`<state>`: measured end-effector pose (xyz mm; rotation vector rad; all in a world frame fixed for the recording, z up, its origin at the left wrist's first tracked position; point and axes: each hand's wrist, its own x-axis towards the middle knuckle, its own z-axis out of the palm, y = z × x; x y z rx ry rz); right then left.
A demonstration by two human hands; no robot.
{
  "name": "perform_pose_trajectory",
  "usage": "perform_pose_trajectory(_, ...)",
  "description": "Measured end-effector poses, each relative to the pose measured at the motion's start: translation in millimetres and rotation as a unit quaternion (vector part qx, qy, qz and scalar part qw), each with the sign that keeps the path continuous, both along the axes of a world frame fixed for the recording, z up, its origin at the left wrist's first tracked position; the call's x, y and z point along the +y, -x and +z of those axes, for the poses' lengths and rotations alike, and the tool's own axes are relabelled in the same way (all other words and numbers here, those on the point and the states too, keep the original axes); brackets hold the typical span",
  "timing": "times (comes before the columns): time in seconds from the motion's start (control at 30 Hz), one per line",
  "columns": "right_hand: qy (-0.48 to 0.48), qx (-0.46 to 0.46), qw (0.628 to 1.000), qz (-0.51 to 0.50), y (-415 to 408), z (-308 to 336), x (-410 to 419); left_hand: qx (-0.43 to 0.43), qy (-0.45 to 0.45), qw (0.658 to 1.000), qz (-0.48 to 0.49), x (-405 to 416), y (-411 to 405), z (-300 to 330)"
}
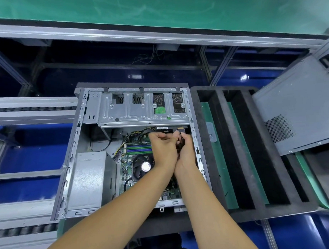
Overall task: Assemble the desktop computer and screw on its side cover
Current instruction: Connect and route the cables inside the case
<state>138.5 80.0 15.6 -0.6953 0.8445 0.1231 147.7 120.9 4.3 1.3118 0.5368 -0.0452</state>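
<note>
Lying on its side with the cover off, the computer case (pixel 134 149) is seen at the centre of the workstation. A grey power supply (pixel 89 180) is set at its left, the motherboard (pixel 137 158) with fan beside it, the drive cage (pixel 142 108) above. The left hand (pixel 163 149) and right hand (pixel 186 151) are pressed together over the board, fingers curled round dark cables (pixel 181 142). A black foam tray (pixel 241 149) is placed to the right, the grey side cover (pixel 297 104) beyond it

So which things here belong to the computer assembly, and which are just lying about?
Job:
open computer case
dark cable, held by left hand and right hand
side cover, off to the right

Lying about:
black foam tray
roller conveyor
</note>
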Motion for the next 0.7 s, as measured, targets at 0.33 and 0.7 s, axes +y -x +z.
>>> perform_pose_trajectory(0.33, 0.013, 0.034, 0.997, -0.064, -6.2, -1.3, 4.1, 0.009, 0.040, 0.999, -0.007, 6.8, -0.3, 4.4)
perform_pose_trajectory(0.7, -0.009, 0.040, 0.998, -0.057, -14.3, 0.9, 4.4, 0.014, 0.054, 0.998, -0.005, 7.6, -0.2, 3.9)
